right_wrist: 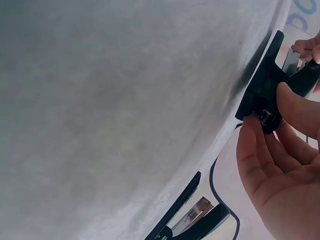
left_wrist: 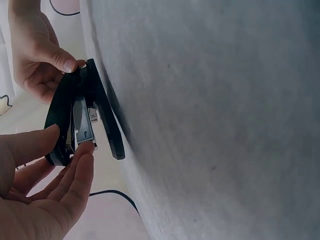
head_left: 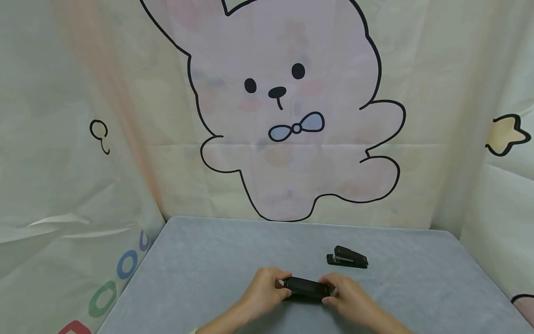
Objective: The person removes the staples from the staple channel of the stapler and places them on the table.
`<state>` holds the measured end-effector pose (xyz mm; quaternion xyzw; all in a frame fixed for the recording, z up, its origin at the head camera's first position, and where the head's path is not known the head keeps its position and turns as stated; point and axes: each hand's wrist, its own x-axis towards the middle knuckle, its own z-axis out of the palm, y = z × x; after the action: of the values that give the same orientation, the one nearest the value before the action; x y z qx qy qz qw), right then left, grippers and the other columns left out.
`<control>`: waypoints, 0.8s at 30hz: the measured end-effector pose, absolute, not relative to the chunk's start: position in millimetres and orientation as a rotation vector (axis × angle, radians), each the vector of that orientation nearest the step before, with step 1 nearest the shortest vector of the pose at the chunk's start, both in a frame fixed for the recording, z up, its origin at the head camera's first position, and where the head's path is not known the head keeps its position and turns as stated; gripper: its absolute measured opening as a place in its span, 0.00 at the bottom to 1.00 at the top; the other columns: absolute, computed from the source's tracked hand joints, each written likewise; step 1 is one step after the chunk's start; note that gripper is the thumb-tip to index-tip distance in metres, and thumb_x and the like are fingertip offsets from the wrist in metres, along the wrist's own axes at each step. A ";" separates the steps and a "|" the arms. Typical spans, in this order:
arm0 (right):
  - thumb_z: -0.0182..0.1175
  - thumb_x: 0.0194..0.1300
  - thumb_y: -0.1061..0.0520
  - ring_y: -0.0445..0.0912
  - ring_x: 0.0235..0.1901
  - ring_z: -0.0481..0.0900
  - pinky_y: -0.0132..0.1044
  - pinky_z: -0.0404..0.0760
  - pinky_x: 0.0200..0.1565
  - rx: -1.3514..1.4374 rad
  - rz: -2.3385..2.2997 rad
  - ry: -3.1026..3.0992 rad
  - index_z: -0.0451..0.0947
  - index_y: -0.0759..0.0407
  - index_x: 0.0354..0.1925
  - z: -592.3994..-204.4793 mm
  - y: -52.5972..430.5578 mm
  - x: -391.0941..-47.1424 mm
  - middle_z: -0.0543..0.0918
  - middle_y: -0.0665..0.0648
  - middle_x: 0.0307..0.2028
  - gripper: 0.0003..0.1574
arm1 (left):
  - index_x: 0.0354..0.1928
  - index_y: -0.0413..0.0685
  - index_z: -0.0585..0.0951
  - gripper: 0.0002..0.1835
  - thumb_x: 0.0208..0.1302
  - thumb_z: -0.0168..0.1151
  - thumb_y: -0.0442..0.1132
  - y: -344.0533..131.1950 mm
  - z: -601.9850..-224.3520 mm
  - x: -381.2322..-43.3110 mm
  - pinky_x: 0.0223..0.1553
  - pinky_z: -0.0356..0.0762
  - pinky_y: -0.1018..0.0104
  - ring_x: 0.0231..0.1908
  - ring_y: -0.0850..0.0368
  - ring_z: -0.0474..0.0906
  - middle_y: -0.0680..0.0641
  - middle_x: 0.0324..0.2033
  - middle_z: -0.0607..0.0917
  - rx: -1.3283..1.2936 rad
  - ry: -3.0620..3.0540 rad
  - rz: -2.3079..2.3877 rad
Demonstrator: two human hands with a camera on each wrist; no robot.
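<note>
A black stapler [head_left: 307,287] is held between both hands, low over the table's near part. My left hand [head_left: 267,290] grips its front end; in the left wrist view that thumb [left_wrist: 37,142] lies on the top arm and fingertips reach the tip of the metal staple channel [left_wrist: 84,125]. At the rear hinge end, my right hand [right_wrist: 280,170] pinches the stapler with thumb and fingers. The base [left_wrist: 107,120] stands spread away from the top arm, with the channel showing between them. A second black stapler [head_left: 347,258] rests on the table, beyond the right hand.
The table [head_left: 208,260] has a blue-grey cloth surface. Behind it hangs a pale curtain [head_left: 417,185] with a cartoon animal drawing, and more printed curtains [head_left: 62,185] close in both sides.
</note>
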<state>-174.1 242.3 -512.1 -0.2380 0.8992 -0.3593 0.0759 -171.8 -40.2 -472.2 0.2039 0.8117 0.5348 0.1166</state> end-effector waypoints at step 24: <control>0.77 0.62 0.49 0.47 0.48 0.82 0.45 0.82 0.47 -0.784 -0.951 2.780 0.83 0.58 0.55 -465.4 196.5 -156.6 0.85 0.49 0.51 0.26 | 0.49 0.34 0.88 0.22 0.48 0.78 0.26 -56.8 -498.0 -182.8 0.36 0.79 0.66 0.34 0.64 0.79 0.50 0.35 0.88 0.712 2.519 1.231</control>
<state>-156.6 196.5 -465.4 -0.2575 0.9130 -0.3125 0.0502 -182.8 -56.8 -498.0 0.2442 0.8642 0.4222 0.1240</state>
